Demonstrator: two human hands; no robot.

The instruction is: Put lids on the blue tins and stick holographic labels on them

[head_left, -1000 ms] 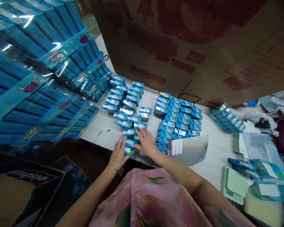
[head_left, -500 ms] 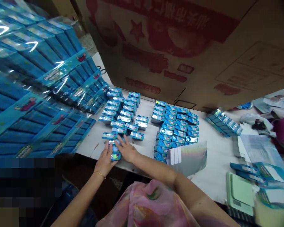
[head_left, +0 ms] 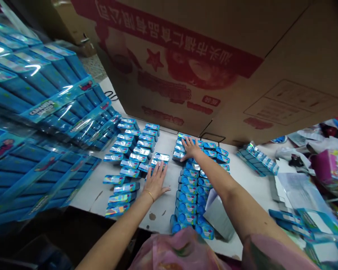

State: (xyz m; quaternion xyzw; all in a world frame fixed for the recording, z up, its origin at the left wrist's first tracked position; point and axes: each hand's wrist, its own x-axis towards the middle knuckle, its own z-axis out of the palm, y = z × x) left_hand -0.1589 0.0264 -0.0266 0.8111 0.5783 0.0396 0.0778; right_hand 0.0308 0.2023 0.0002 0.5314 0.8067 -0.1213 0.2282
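Observation:
My left hand (head_left: 155, 183) lies with fingers spread over the near end of a loose group of small blue boxes (head_left: 125, 163); its fingertips rest on or just above one of them. Further right, my right hand (head_left: 190, 148) reaches to the far end of a tighter block of blue boxes with round marks on top (head_left: 188, 188). Those fingers are spread too, over the boxes' tops, and partly hide them. Neither hand has anything lifted. A silvery-white carton (head_left: 220, 216) leans against the near right side of the block, partly behind my right forearm.
A large brown cardboard box (head_left: 169, 67) stands along the back of the white table (head_left: 87, 193). Plastic-wrapped stacks of blue display packs (head_left: 45, 86) rise at left. A small blue tray of boxes (head_left: 257, 159) sits at right, near flat blue cartons (head_left: 321, 221) and bags.
Both hands have left the near-left boxes. My left hand moved right and away from me; my right hand moved further right to the block's far end. The camera view has shifted.

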